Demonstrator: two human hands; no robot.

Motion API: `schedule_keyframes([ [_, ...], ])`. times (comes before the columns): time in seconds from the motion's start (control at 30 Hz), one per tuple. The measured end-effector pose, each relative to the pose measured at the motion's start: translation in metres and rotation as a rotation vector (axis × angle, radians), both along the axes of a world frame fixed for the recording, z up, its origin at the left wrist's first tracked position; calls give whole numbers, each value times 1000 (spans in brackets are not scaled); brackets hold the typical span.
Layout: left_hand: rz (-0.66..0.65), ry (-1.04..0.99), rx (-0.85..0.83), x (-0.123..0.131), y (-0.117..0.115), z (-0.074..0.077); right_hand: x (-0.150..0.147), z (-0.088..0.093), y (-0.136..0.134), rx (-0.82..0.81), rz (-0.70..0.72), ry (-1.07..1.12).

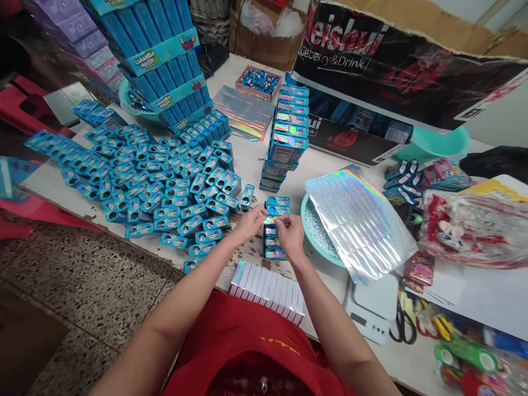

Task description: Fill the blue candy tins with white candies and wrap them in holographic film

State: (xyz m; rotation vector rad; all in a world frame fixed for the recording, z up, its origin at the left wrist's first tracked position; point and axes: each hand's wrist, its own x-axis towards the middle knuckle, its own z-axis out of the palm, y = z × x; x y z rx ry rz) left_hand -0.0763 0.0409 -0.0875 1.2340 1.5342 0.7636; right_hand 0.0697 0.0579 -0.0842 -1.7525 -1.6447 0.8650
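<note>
A short row of small blue candy boxes (277, 202) stands on the table before me. Both hands meet over this row, at a shiny holographic sticker strip (270, 221) lying across one box top. The fingers of my left hand (251, 224) are closed at the strip's left end. From the other side, my right hand (292, 235) pinches at its right end; the fingertips partly cover it. Many more blue boxes (173, 201) with round holes in their tops crowd the table to the left. One single box (247, 196) stands apart, near my left hand.
Holographic sheets (358, 220) overlap a turquoise basin of white balls (319, 234). Close to my body lies a row of white boxes (268, 291). Tall stacks of blue boxes (289, 137), a black carton (371, 71), a scale (371, 308) and scissors (403, 324) stand around.
</note>
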Motion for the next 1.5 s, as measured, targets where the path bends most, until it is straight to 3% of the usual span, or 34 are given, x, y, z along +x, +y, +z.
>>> schedule_keyframes([
  [0.1, -25, 154, 47, -1, 25, -1, -9, -7, 25, 43, -53, -51],
  [0.2, -40, 220, 56, 1, 35, -9, -12, -15, 38, 42, -59, -92],
  [0.43, -5, 225, 89, 8, 38, -35, -10, -25, 46, 3, -39, -204],
  [0.67, -13, 183, 81, 2, 39, -35, -8, -24, 51, -25, 14, -259],
  [0.83, 89, 241, -29, 15, 36, -35, -9, -19, 49, -34, -3, -308],
  [1.0, 192, 271, -182, 37, 30, -46, -11, -16, 49, -64, 15, -384],
  [1.17, 162, 308, -308, 34, 27, -55, -11, -14, 49, -60, 72, -466],
  [1.3, 77, 378, -386, 20, 4, -51, -14, -10, 43, -36, 120, -527],
  [1.5, 30, 450, -493, 6, -71, -39, -14, -12, 45, 36, 236, -624],
])
